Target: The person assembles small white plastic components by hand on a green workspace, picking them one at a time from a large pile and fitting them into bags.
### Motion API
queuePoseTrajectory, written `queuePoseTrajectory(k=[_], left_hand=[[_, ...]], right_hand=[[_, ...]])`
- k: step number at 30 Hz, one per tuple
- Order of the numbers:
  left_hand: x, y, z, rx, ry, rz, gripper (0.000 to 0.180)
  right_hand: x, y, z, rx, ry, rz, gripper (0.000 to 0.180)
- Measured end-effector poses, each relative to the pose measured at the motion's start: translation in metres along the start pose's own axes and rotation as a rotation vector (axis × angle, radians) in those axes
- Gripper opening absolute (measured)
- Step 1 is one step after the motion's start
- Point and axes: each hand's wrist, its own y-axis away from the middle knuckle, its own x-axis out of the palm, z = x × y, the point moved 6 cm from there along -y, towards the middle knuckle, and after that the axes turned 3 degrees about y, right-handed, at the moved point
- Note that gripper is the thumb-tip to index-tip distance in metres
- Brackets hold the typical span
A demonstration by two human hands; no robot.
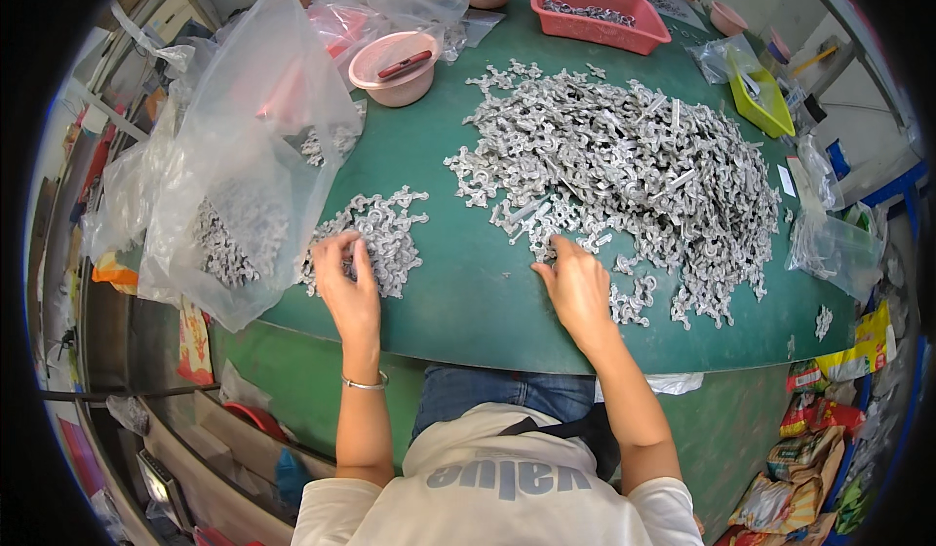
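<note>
While the green table (458,302) supports the work, the clear plastic bag (244,107) lies at the left with grey parts inside, probably kept near for convenience. The large pile of grey parts (634,156) covers the right side, presumably for direct reach; its near-left edge lies just ahead of the right hand (582,295), whose fingers are bent. The small pile (395,244) lies ahead of and around the left hand (349,288), which is half-curled. Whether either hand grips a part cannot be determined.
</note>
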Motion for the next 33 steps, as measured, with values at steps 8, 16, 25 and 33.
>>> queuePoseTrajectory(k=[8, 16, 25, 33], left_hand=[[-0.01, 0.016, -0.029, 0.16, -0.028, -0.135, 0.017], [0.043, 0.073, -0.09, 0.174, 0.343, 0.392, 0.02], [0.053, 0.085, -0.092, 0.193, 0.342, 0.495, 0.022], [0.054, 0.086, -0.102, 0.034, 0.507, 0.582, 0.031]], right_hand=[[-0.005, 0.007, -0.024, 0.078, -0.418, -0.132, 0.008], [-0.012, 0.009, -0.027, 0.04, -0.134, -0.026, 0.028], [-0.006, 0.011, -0.027, 0.05, -0.066, -0.071, 0.019], [-0.005, 0.028, -0.038, 0.403, -1.092, -0.008, 0.006]])
